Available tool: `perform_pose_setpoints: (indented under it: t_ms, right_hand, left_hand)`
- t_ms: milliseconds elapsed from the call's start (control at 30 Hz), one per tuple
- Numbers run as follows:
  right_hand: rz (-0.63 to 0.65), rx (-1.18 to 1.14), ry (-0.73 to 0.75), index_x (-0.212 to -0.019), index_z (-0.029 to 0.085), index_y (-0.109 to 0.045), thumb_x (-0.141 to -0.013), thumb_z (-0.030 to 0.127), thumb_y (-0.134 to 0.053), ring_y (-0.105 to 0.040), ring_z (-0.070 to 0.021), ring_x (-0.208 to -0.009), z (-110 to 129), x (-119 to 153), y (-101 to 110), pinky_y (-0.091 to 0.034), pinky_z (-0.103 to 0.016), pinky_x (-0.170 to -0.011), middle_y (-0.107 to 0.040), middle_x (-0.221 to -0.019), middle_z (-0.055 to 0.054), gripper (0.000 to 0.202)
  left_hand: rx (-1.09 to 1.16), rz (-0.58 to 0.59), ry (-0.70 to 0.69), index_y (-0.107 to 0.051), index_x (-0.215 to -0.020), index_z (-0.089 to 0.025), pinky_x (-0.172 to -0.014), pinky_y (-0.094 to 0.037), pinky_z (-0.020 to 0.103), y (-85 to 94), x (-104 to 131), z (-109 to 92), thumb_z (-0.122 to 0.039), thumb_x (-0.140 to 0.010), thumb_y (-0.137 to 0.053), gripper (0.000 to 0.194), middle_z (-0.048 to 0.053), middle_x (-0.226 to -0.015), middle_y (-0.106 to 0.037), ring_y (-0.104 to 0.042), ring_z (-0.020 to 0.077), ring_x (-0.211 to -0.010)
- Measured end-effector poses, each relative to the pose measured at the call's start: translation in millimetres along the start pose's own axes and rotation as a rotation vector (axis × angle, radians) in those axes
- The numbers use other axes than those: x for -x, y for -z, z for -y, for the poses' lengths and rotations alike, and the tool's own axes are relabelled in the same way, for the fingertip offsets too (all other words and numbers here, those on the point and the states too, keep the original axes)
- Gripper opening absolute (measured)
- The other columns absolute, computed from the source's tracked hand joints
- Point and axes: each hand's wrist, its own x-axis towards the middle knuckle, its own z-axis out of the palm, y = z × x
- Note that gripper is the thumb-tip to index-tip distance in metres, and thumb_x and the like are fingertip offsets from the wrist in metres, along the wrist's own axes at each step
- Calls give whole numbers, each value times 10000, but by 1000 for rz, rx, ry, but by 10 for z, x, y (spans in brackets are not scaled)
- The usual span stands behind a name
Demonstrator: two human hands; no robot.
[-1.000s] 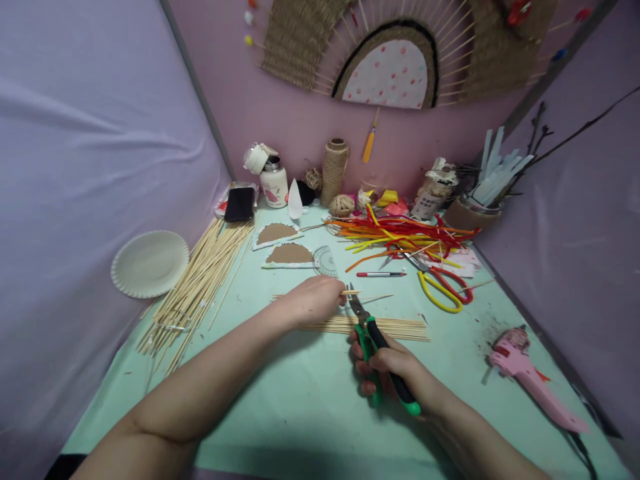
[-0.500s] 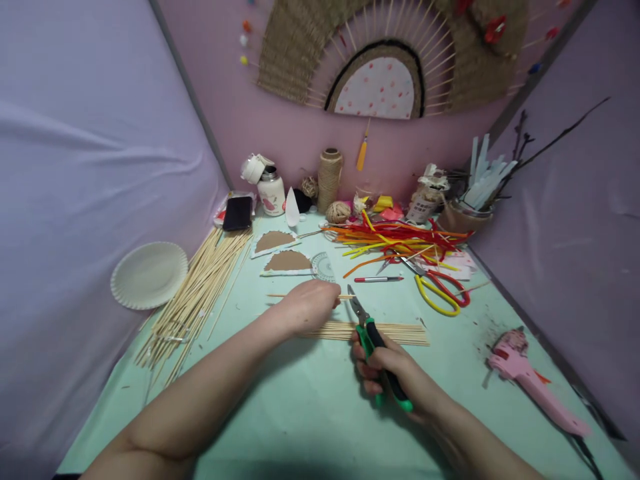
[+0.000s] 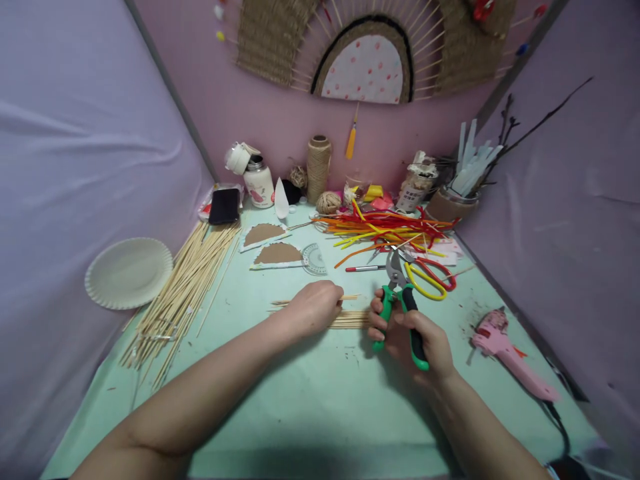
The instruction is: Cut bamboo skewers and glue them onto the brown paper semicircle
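Note:
My left hand (image 3: 317,308) is closed around a thin wooden stick (image 3: 351,297), whose ends show on both sides of the fist. Just below it lies a row of similar sticks (image 3: 350,321), partly covered by both hands. My right hand (image 3: 417,337) grips green-and-black pruning shears (image 3: 395,293) by the handles. Their handles are spread and the blades point away from me, to the right of the held stick and apart from it. Beyond the left hand lie two brown half-round cardboard pieces (image 3: 278,254) with pale edges, beside a clear protractor (image 3: 315,259).
A big pile of sticks (image 3: 187,293) and a white paper plate (image 3: 129,273) lie left. Yellow-and-red scissors (image 3: 425,279), a pen (image 3: 365,269) and coloured pipe cleaners (image 3: 390,227) lie right of centre. A pink glue gun (image 3: 515,360) rests far right. Jars and a twine spool (image 3: 319,170) line the back.
The shears have moved right and up, away from the stick in my left hand, and their handles are spread wider. The whole view has shifted slightly.

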Motion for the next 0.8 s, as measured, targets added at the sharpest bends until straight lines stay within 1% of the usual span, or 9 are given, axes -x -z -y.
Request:
perform_pose_setpoints:
  t_ms: [167, 333, 400, 467, 500, 567, 633, 700, 800]
  right_hand:
    - [2, 61, 43, -979, 277, -593, -600, 199, -573, -368, -160, -644, 42, 37, -28, -338, -309, -573, -470, -830, -10, 388]
    - [25, 4, 33, -1032, 282, -595, -592, 179, -582, -373, -160, -653, 38, 49, -19, -344, -306, -574, -472, -838, -18, 452]
    - [42, -5, 49, -1023, 284, -600, -598, 183, -589, -386, -162, -661, 40, 55, -10, -355, -307, -577, -480, -842, -20, 436]
    - [74, 3, 92, -1007, 280, -610, -607, 199, -597, -416, -167, -681, 41, 63, 2, -381, -317, -596, -502, -867, -28, 408]
    - [95, 17, 114, -1005, 276, -615, -609, 205, -601, -439, -172, -700, 39, 68, 9, -397, -326, -613, -519, -895, -35, 402]
    - [131, 64, 134, -1022, 270, -623, -608, 213, -609, -485, -188, -755, 29, 76, 21, -424, -342, -653, -551, -973, -51, 418]
    - [141, 138, 99, -1054, 263, -627, -589, 213, -617, -516, -211, -819, 5, 79, 32, -437, -352, -689, -568, -1036, -65, 468]
    - [140, 218, 32, -1062, 246, -635, -561, 199, -620, -529, -230, -874, -32, 77, 50, -438, -352, -709, -579, -1054, -74, 504]
    - [156, 343, -41, -1084, 225, -643, -552, 173, -614, -531, -247, -936, -99, 68, 94, -435, -358, -738, -590, -1086, -84, 535]
  left_hand:
    - [-35, 5, -13, -675, -834, -144, -685, -442, 323, -128, -44, 3, -187, -864, -421, 259, 139, -890, -680, -643, 247, -807]
    - [-43, 16, -20, -664, -822, -140, -698, -443, 323, -116, -44, -32, -178, -859, -425, 244, 147, -887, -681, -639, 248, -810]
    - [-42, 15, -7, -658, -843, -141, -693, -438, 314, -57, -43, -9, -181, -863, -423, 239, 145, -899, -684, -638, 243, -810]
    - [-32, -13, 22, -649, -878, -147, -673, -426, 301, 47, -37, 62, -196, -878, -407, 246, 135, -904, -685, -633, 234, -804]
    - [-20, -42, 40, -642, -895, -152, -659, -416, 295, 113, -31, 113, -210, -886, -399, 251, 125, -896, -685, -629, 229, -796]
    - [48, -145, 81, -634, -893, -167, -623, -390, 278, 256, -11, 227, -251, -885, -421, 229, 93, -843, -678, -613, 212, -759]
    - [146, -235, 102, -637, -867, -181, -607, -370, 259, 383, 18, 326, -255, -854, -465, 188, 48, -795, -673, -597, 185, -727]
    - [253, -293, 93, -650, -828, -187, -616, -369, 244, 467, 48, 385, -244, -831, -491, 169, 15, -775, -674, -587, 160, -717]
    - [380, -311, 74, -689, -850, -190, -631, -382, 233, 506, 75, 397, -266, -829, -514, 192, -5, -767, -682, -577, 140, -704]
